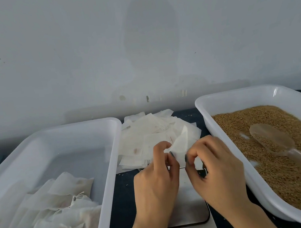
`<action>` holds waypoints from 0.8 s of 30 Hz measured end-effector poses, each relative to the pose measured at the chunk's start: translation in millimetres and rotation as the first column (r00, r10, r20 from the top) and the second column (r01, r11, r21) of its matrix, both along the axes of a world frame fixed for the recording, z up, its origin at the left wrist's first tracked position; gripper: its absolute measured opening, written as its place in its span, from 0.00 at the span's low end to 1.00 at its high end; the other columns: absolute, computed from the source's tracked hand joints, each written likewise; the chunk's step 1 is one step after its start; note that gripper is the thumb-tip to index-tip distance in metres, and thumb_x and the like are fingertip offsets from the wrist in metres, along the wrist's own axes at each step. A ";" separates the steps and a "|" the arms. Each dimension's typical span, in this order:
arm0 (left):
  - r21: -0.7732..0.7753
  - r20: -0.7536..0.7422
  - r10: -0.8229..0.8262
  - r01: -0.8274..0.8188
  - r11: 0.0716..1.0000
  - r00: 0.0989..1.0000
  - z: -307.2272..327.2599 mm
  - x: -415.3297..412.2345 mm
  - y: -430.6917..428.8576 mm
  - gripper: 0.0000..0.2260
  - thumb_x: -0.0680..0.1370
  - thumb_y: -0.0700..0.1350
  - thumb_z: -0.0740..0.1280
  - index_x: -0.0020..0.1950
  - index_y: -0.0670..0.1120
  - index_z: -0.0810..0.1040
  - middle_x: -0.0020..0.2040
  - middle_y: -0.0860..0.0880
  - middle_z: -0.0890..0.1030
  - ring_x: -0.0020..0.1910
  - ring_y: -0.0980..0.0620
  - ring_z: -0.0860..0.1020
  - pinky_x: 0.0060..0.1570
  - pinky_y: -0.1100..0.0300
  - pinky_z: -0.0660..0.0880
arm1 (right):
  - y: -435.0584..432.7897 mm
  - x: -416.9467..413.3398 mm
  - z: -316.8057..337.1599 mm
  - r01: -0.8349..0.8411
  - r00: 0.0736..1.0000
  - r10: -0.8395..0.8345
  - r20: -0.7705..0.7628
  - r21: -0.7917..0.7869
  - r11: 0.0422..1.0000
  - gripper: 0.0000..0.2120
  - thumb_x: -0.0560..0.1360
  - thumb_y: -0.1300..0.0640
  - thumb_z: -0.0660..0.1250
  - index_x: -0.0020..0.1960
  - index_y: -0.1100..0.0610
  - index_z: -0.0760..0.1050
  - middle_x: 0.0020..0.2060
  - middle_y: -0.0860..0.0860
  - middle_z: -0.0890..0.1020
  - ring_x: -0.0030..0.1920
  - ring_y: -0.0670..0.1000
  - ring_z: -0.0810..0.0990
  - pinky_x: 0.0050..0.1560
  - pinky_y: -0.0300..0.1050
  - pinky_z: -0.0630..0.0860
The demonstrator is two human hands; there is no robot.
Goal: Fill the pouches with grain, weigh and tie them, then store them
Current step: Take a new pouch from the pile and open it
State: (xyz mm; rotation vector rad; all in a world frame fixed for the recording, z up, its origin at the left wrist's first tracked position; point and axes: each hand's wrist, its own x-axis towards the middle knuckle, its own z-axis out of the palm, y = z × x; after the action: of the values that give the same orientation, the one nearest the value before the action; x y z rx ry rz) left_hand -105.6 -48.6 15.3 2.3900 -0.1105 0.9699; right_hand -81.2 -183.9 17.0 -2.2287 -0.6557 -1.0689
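White empty pouch [181, 147] is pinched by both hands, left hand [156, 183] and right hand [215, 170] with fingers curled on its lower edge, above the scale [191, 207] at the near edge of the worktop [124, 193], between the tray of tied pouches [110, 163] and the grain tray [236, 98].

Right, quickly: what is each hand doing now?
Left hand: pinching the empty pouch.
Right hand: pinching the same pouch.

A pale grey wall [48, 50] spans 9 to 3 o'clock, with a soft rounded shadow [151, 40] at 12 and scuffs [148, 98] near its base. Below lies a dark counter [124, 199].
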 end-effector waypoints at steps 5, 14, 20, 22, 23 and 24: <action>-0.144 0.028 -0.010 0.014 0.989 1.000 2.3 0.8 4.3 0.13 0.80 0.45 0.66 0.59 0.56 0.65 0.33 0.57 0.82 0.26 0.55 0.80 0.25 0.53 0.77 | 2.3 -2.1 -6.0 0.021 0.998 -0.007 0.059 -0.243 0.970 0.11 0.69 0.59 0.66 0.50 0.51 0.81 0.46 0.42 0.82 0.47 0.49 0.77 0.34 0.39 0.72; -0.025 0.054 -0.020 0.021 0.999 0.998 14.3 1.5 12.7 0.15 0.77 0.61 0.61 0.59 0.55 0.71 0.49 0.61 0.82 0.42 0.63 0.81 0.33 0.63 0.79 | -5.9 5.3 4.5 -0.019 0.999 0.010 -0.045 -0.225 0.974 0.04 0.73 0.54 0.73 0.46 0.52 0.81 0.44 0.43 0.83 0.48 0.45 0.79 0.34 0.34 0.73; -0.219 -0.314 -0.483 0.432 0.875 0.817 13.1 2.9 24.4 0.48 0.64 0.64 0.77 0.77 0.60 0.53 0.75 0.67 0.59 0.75 0.64 0.58 0.74 0.61 0.60 | -16.5 -1.0 20.9 -0.114 0.975 0.066 -0.212 -0.220 0.969 0.06 0.69 0.52 0.73 0.44 0.51 0.78 0.52 0.48 0.82 0.41 0.45 0.82 0.40 0.32 0.67; -0.214 -0.375 -0.447 0.394 0.894 0.812 9.5 4.3 24.5 0.44 0.65 0.60 0.78 0.74 0.63 0.55 0.70 0.66 0.67 0.70 0.64 0.66 0.69 0.60 0.67 | -17.6 -7.6 27.2 -0.165 0.974 0.119 -0.194 -0.241 0.956 0.04 0.69 0.53 0.71 0.43 0.51 0.78 0.53 0.48 0.82 0.46 0.48 0.83 0.45 0.35 0.71; -0.216 -0.394 -0.438 0.382 0.898 0.808 8.4 4.9 25.3 0.40 0.67 0.58 0.78 0.72 0.63 0.59 0.66 0.63 0.72 0.66 0.63 0.70 0.66 0.58 0.71 | -17.4 -11.0 29.8 -0.180 0.977 0.143 -0.158 -0.260 0.948 0.04 0.68 0.53 0.71 0.42 0.51 0.79 0.52 0.47 0.83 0.50 0.47 0.82 0.47 0.35 0.72; -0.230 -0.406 -0.439 0.375 0.898 0.801 7.7 6.0 26.3 0.35 0.69 0.55 0.77 0.70 0.61 0.63 0.62 0.61 0.76 0.63 0.61 0.74 0.62 0.57 0.73 | -17.4 -13.8 32.4 -0.189 0.981 0.166 -0.102 -0.286 0.940 0.03 0.68 0.54 0.72 0.40 0.52 0.79 0.50 0.46 0.84 0.53 0.46 0.80 0.50 0.35 0.72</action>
State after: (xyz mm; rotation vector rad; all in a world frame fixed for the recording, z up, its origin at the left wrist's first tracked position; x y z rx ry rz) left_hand -99.6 -22.3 23.0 2.2594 -0.3567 0.2020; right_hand -94.9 -201.3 49.4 -2.3900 -1.0187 -0.8345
